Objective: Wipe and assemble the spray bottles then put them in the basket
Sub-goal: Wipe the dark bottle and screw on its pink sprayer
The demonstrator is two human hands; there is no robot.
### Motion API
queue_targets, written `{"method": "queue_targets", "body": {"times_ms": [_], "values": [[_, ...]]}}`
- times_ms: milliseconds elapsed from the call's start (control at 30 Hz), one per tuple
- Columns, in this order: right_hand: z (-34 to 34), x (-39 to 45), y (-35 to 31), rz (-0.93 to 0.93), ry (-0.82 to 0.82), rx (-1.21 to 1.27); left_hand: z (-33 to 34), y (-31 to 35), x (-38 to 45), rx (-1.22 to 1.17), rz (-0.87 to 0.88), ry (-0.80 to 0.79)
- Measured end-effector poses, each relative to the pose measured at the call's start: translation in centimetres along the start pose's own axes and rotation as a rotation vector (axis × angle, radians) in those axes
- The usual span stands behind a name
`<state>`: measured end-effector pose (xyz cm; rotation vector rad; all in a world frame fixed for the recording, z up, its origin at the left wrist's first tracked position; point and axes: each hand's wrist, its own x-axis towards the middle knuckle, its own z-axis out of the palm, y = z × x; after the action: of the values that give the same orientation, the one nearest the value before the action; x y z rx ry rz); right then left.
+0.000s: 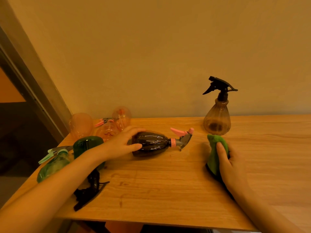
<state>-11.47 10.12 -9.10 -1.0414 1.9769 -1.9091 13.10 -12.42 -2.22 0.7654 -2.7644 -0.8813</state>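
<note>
Head view: wooden table [168, 190] running along a plain wall, everything located against the dark spray bottle [151, 143] lying on its side near the table's middle. Its pink-collared trigger head [182, 137] is screwed on and pointing right. Left hand [122, 143] is curling over the base end of this bottle — fingers over the top, thumb against the near side — gripping it.

Right of the dark bottle, apart from its nozzle, the right hand [227, 163] is holding a green cloth [216, 152], fingers wrapped around it, the cloth's tip sticking up toward the wall. Just beyond that cloth, an amber ribbed spray bottle [217, 120] is standing upright with a black trigger head fitted, near the wall.

Left of the dark bottle, partly behind the left forearm, a dark green bottle [85, 145] is sitting close to the table's left edge. Further left, a pale green spray bottle [52, 165] is lying on its side, mint trigger fitted, overhanging the edge or nearly so — cannot tell which. Behind the dark bottle to the left, by the wall, several clear pink bottles [80, 125] are clustered with a pink trigger among them. Nearer the camera than the dark bottle, under the left forearm, a black trigger head [90, 192] is lying on the table.
</note>
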Motion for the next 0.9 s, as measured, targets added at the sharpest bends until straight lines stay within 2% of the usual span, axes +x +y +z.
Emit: {"method": "queue_targets", "body": {"times_ms": [233, 333, 467, 567, 700, 900], "values": [[0.1, -0.1, -0.6, -0.010, -0.006, 0.001, 1.7, 0.2, 0.6, 0.165, -0.023, 0.068], [0.0, 0.0, -0.4, -0.027, 0.009, -0.002, 1.4, -0.1, 1.1, 0.069, -0.032, 0.060], [0.0, 0.1, 0.3, -0.069, 0.001, -0.035, 0.1, -0.2, 1.3, -0.066, -0.028, -0.061], [0.3, 0.6, 0.5, -0.202, -0.063, -0.118, -0.7, 0.2, 2.0, -0.157, -0.063, -0.151], [1.7, 1.9, -0.2, -0.552, -0.118, -0.327, -1.5, 0.5, 3.1, -0.209, -0.098, -0.236], [5.0, 4.2, -2.1, -0.725, -0.269, -0.546, -2.0, 1.1, 3.6, -0.253, -0.141, -0.293]]}}
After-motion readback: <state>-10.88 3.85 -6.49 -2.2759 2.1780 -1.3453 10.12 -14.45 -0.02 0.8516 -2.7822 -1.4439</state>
